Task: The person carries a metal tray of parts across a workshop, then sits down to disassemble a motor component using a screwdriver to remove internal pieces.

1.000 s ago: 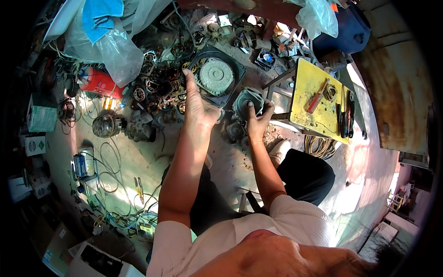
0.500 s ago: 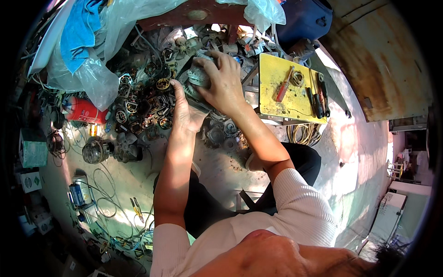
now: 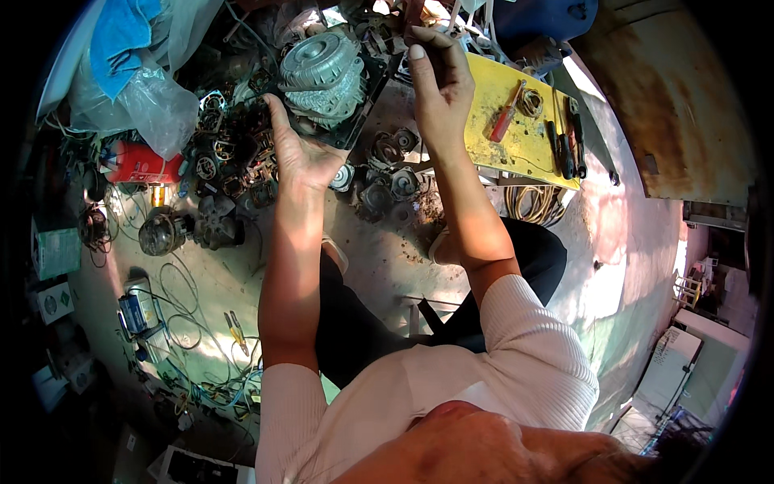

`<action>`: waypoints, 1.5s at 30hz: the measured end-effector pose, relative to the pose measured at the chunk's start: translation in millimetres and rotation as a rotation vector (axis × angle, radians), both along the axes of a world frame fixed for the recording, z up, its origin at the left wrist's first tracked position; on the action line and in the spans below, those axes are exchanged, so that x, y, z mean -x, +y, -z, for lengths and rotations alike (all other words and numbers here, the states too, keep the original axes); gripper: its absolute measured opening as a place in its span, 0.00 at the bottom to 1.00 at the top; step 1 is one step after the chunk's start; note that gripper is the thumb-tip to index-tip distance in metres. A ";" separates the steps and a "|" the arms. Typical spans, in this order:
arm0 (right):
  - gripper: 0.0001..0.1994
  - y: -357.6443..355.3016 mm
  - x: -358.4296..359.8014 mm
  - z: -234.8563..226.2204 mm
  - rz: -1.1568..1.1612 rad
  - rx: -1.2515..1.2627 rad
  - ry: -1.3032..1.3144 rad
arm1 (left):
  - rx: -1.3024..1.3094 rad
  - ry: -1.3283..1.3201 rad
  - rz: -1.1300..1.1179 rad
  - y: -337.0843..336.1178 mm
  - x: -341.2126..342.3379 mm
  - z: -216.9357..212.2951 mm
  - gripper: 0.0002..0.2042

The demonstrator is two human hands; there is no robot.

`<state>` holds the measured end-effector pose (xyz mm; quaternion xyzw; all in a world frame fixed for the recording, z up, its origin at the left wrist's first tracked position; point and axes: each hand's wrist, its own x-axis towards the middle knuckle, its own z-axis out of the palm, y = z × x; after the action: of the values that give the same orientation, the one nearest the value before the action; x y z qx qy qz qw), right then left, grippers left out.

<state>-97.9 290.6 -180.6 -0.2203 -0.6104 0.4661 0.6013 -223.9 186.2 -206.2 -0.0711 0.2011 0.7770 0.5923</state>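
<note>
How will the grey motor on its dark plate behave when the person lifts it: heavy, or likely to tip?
The grey motor looks like ribbed metal, so probably heavy for its size. It sits tilted on the dark plate, which the left hand supports from below, so it may tip. The right hand steadies the far edge.

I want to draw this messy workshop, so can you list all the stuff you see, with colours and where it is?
Motor: one, grey, on a dark plate, top centre, lifted.
Small motor parts: several, dark, floor below it.
Tray: one, yellow, upper right.
Screwdriver: one, red handle, on the tray.
Plastic bag: one, clear, upper left.
Blue cloth: one, top left.
Red can: one, left.
Wires: many, lower left floor.
Left hand: under the plate.
Right hand: at the plate's right edge.
</note>
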 end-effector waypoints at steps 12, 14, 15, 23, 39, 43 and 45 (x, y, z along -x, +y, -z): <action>0.29 -29.0 48.6 364.7 -0.500 0.150 -1.479 | 0.062 -0.033 -0.248 -25.4 39.1 -11.4 0.34; 0.31 -31.0 61.0 384.5 -0.494 0.144 -1.635 | 0.054 -0.052 -0.279 -30.0 47.0 -10.6 0.33; 0.33 -14.9 50.4 418.4 -0.441 0.052 -1.708 | 0.007 -0.039 -0.233 -20.7 45.3 -8.4 0.33; 0.47 -15.5 83.7 421.3 -0.537 0.193 -1.884 | -0.018 -0.043 -0.261 -28.8 60.7 6.2 0.33; 0.34 -77.0 71.2 411.5 -0.459 -0.281 -1.638 | -0.001 -0.041 -0.227 -29.9 50.9 9.0 0.35; 0.33 -86.3 59.2 388.2 -0.297 -0.164 -1.492 | 0.050 -0.033 -0.208 -22.9 45.4 3.1 0.37; 0.29 -86.9 44.3 358.4 -0.270 0.063 -1.215 | 0.075 -0.023 -0.184 -20.3 42.7 -0.8 0.39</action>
<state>-142.1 203.7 -539.0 -0.3847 -0.8519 0.3471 0.0758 -266.6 165.9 -205.4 -0.1202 0.2158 0.8191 0.5178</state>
